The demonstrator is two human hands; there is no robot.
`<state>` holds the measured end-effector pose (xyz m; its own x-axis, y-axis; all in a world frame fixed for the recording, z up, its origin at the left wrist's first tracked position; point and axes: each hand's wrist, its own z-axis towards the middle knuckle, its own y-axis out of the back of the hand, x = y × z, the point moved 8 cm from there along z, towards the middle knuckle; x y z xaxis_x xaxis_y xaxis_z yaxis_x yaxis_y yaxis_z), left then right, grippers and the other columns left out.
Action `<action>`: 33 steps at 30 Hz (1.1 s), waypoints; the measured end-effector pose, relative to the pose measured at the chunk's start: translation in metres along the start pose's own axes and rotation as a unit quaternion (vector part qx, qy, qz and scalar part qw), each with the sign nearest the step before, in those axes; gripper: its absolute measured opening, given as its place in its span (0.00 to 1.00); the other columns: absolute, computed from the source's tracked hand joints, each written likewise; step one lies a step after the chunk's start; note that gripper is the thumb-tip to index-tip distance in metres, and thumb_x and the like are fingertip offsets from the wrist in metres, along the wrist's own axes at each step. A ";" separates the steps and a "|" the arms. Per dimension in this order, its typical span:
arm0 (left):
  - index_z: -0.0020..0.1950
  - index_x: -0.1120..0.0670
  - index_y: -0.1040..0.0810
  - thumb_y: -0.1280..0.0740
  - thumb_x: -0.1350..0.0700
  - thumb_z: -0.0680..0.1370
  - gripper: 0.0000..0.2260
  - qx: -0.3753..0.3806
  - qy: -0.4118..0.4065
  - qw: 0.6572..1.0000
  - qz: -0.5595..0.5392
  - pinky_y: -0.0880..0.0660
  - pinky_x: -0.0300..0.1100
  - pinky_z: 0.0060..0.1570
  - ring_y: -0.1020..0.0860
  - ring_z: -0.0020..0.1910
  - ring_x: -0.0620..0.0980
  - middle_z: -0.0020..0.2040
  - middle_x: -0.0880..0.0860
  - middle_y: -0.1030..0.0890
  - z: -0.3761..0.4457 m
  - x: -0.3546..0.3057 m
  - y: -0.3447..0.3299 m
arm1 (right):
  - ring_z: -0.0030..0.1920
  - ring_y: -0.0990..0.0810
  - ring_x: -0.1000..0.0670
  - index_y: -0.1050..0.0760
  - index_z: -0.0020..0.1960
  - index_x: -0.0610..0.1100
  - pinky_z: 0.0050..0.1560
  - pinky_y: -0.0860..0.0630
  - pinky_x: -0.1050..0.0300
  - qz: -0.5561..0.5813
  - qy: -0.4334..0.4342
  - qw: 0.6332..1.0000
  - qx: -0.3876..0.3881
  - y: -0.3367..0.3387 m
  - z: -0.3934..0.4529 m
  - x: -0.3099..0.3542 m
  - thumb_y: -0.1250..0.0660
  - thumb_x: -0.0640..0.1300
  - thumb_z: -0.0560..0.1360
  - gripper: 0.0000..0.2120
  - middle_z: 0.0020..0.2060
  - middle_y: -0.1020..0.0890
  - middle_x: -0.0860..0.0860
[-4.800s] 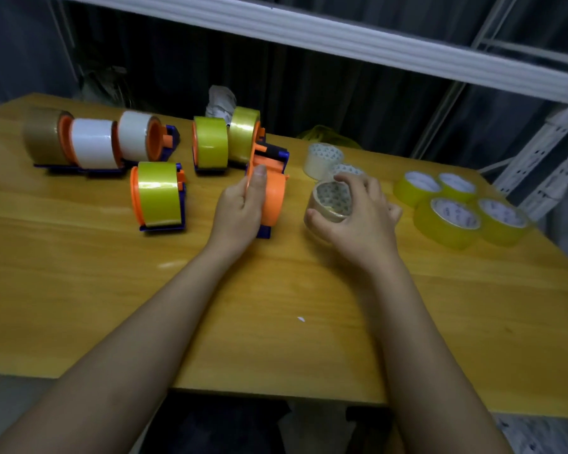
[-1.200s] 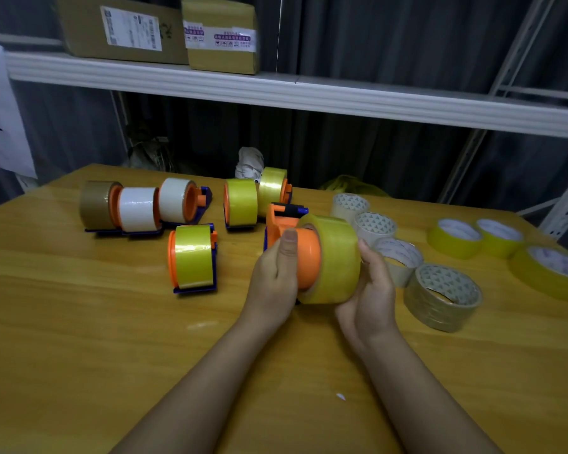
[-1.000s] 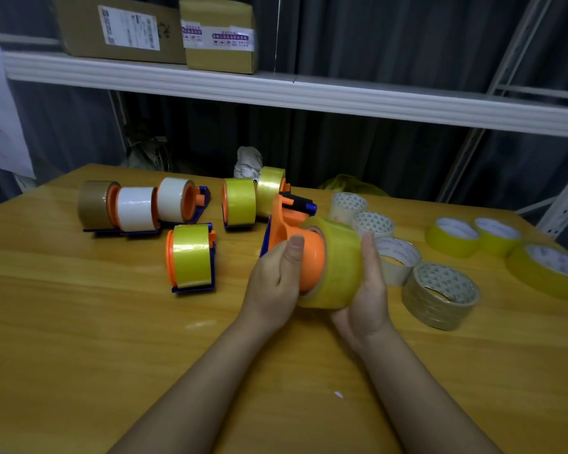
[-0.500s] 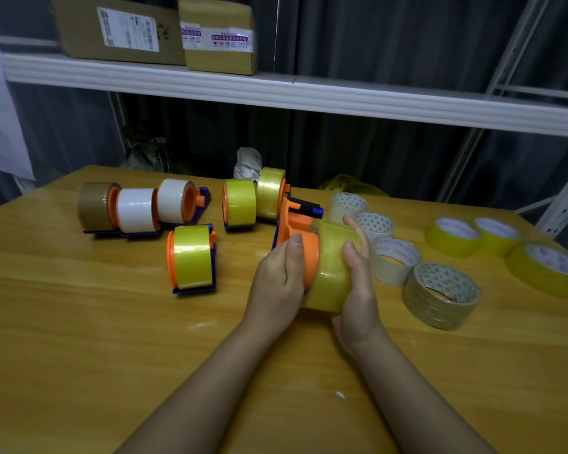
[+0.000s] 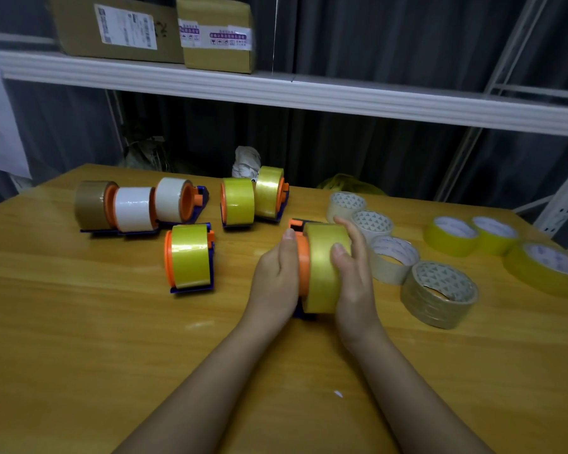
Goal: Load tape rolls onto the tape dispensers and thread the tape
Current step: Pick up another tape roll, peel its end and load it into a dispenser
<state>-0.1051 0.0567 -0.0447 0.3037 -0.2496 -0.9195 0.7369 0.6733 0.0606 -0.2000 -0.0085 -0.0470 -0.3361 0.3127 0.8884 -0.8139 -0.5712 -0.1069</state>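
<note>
A yellow tape roll sits on the orange hub of an orange and blue dispenser standing on the wooden table. My left hand holds the dispenser's left side, thumb up along the orange flange. My right hand grips the roll from the right, thumb across its face. Several loaded dispensers stand to the left: one with yellow tape, a pair further back, and a row with brown and white rolls.
Loose clear rolls and a brownish roll lie right of my hands. Yellow rolls lie further right. A white shelf with cardboard boxes runs behind the table. A shelf upright stands at far right.
The roll went from half on the hub to seated against the flange. The dispenser was tilted up, then set back down flat. My right thumb came across the roll's face.
</note>
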 end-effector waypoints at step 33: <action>0.50 0.45 0.24 0.59 0.22 0.66 0.37 0.153 -0.010 0.988 0.023 0.23 0.40 0.45 0.19 0.44 0.44 0.43 0.52 0.18 -0.011 0.001 -0.021 | 0.60 0.21 0.47 0.28 0.63 0.54 0.62 0.26 0.44 0.057 -0.078 0.995 0.025 -0.004 0.002 -0.022 0.41 0.59 0.73 0.21 0.57 0.19 0.49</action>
<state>-0.1269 0.0500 -0.0510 0.3503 -0.2395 -0.9055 0.8694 0.4428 0.2192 -0.1883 -0.0145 -0.0655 -0.3438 0.1243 0.9308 -0.7490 -0.6341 -0.1920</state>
